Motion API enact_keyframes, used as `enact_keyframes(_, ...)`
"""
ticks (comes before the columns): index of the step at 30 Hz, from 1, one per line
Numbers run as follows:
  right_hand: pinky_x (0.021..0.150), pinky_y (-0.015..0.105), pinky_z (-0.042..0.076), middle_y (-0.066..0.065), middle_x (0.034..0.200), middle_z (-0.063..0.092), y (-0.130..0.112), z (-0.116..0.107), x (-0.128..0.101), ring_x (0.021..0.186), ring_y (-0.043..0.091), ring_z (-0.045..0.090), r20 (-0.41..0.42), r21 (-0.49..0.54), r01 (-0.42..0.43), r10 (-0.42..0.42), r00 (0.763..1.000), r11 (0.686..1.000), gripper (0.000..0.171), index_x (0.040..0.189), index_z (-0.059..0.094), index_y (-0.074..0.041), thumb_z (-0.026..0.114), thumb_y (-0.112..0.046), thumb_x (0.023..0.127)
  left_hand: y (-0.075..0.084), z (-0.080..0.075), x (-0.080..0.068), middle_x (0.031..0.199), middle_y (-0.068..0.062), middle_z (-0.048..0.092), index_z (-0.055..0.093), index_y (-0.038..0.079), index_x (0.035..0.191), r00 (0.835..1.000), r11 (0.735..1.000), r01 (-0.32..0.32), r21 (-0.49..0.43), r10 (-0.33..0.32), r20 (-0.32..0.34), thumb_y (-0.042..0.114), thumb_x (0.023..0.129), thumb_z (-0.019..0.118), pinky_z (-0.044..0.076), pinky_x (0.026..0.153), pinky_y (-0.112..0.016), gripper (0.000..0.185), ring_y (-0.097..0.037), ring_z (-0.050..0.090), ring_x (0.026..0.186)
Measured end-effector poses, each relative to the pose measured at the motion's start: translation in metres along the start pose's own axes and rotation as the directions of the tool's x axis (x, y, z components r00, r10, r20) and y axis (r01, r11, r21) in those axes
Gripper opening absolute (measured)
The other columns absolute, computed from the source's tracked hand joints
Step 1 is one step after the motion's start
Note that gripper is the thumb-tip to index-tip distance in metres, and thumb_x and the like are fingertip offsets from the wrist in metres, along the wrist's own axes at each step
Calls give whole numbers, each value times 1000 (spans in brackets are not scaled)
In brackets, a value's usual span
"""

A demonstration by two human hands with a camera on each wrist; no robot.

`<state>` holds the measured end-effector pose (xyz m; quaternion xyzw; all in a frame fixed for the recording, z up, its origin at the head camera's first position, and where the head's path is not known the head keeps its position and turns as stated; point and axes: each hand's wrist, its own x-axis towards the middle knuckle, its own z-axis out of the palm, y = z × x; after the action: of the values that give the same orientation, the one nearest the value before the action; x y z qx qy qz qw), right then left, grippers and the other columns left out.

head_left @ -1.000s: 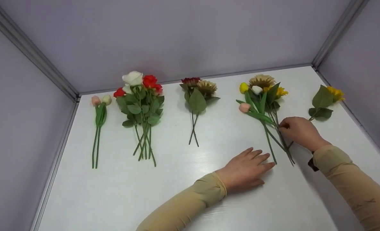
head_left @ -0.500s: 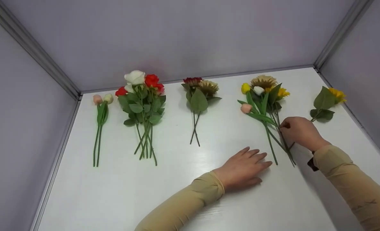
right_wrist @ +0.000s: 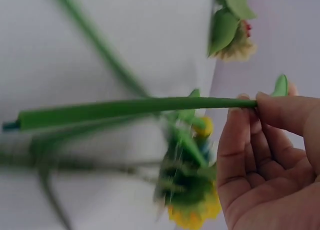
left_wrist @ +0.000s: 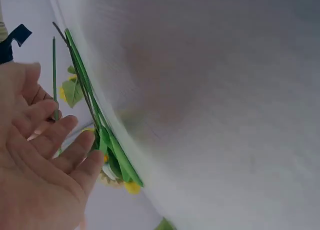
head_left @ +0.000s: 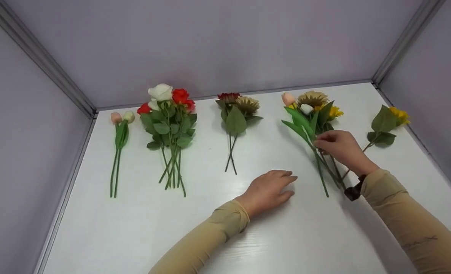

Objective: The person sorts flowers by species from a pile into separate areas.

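Observation:
My right hand (head_left: pixel 341 148) pinches the green stem (right_wrist: pixel 125 107) of a pink tulip (head_left: pixel 288 99) between thumb and fingers. That tulip is raised over a mixed bunch at the table's right. Within the bunch lie a white tulip (head_left: pixel 306 109), a beige flower (head_left: pixel 312 98) and a yellow sunflower (head_left: pixel 335 112); a yellow tulip is mostly hidden behind the pink one. My left hand (head_left: pixel 269 190) hovers low over the table, left of the stems, with relaxed fingers and nothing held.
Pink and cream tulips (head_left: pixel 118 133) lie at the far left, beside a bunch of red and white roses (head_left: pixel 168 121). Two flowers, dark red and beige (head_left: pixel 235 114), lie mid-table with crossed stems. A single sunflower (head_left: pixel 385 121) lies near the right edge. Panels enclose the table (head_left: pixel 195 236).
My right hand has shifted left and up, gripping the pink tulip, whose head now stands farther back over the yellow one. My left hand has drawn left, away from the stems.

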<state>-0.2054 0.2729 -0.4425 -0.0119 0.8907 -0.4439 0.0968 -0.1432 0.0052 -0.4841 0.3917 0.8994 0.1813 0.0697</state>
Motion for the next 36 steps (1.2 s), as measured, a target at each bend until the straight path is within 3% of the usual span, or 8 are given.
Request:
enact_keyframes(2, 86, 36, 58, 21, 118, 68, -9, 10, 4, 102, 30, 68, 6, 127, -21, 21, 1000, 992, 43, 125, 67, 0, 67, -36, 101, -4, -3, -2, 141, 1, 62, 63, 15, 141, 995, 972, 97, -214, -102, -9, 32, 105, 58, 43, 108, -25, 40, -13, 56, 131)
enact_keyframes(3, 87, 35, 58, 21, 118, 67, -15, 16, 6, 103, 30, 68, 7, 187, -28, 27, 1000, 982, 43, 124, 67, 0, 68, -36, 101, -5, -4, -3, 138, 1, 64, 65, 13, 139, 988, 935, 144, -325, -154, -6, 31, 105, 59, 45, 105, -25, 39, -12, 58, 127)
enact_keyframes(7, 87, 34, 58, 18, 116, 67, -35, 45, 15, 101, 26, 68, 16, 412, -46, 43, 999, 910, 44, 125, 65, 4, 72, -30, 98, -12, -7, -7, 124, 1, 70, 68, 8, 134, 948, 700, 255, -667, -316, 31, 28, 103, 63, 52, 92, -26, 38, -12, 66, 111)
enact_keyframes(12, 88, 36, 59, 15, 111, 67, -53, 75, 21, 94, 23, 68, 16, 588, -40, 37, 999, 808, 43, 125, 63, 8, 75, -21, 96, -19, -8, -12, 106, 1, 73, 68, 2, 129, 916, 451, 253, -856, -396, 63, 23, 99, 69, 58, 78, -28, 36, -12, 70, 92)
enact_keyframes(17, 88, 35, 59, 14, 108, 68, -63, 91, 26, 94, 23, 69, 15, 634, -26, 22, 1000, 773, 42, 125, 63, 9, 75, -19, 96, -24, -7, -16, 97, -4, 74, 68, -6, 121, 897, 309, 185, -933, -440, 32, 15, 98, 69, 60, 76, -29, 31, -15, 71, 86)
enact_keyframes(22, 86, 35, 59, 14, 108, 68, -70, 98, 27, 93, 22, 69, 10, 650, -29, 30, 999, 759, 45, 127, 61, 11, 76, -19, 96, -27, -8, -19, 95, -7, 73, 67, -8, 119, 878, 268, 154, -951, -478, 8, 11, 99, 68, 61, 73, -32, 27, -18, 72, 82)
enact_keyframes(31, 86, 36, 60, 16, 109, 68, -72, 102, 25, 93, 24, 70, 11, 660, -31, 31, 999, 751, 43, 125, 63, 8, 77, -18, 94, -32, -10, -24, 93, -4, 73, 71, -5, 116, 865, 331, 177, -927, -502, -14, 11, 98, 70, 60, 71, -30, 24, -16, 71, 82)
enact_keyframes(36, 85, 37, 60, 17, 109, 68, -74, 108, 24, 92, 24, 70, -5, 660, -11, 19, 1000, 751, 41, 124, 63, 8, 77, -16, 94, -36, -13, -27, 96, -4, 73, 69, -5, 120, 854, 311, 150, -938, -520, -36, 12, 98, 70, 61, 74, -31, 28, -16, 71, 87)
